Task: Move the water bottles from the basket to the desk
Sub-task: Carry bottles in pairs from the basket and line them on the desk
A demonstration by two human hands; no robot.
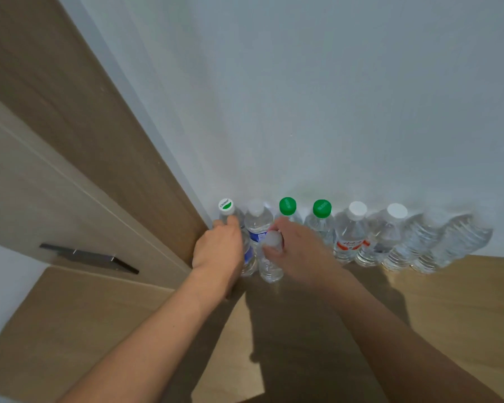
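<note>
1. My left hand (219, 248) is clenched around a blue-labelled water bottle (248, 257) standing on the wooden desk (463, 301), at 11 o'clock from my view's centre.
2. My right hand (298, 251) grips a clear water bottle (269, 267) by its white cap (273, 238), just beside the first.
3. A back row of 8 bottles (349, 237) lines the wall (303, 97), 12 to 2 o'clock.
4. Basket not in view.
5. Advice: seat both bases flat, clear of the back row, then let go straight upward.
</note>
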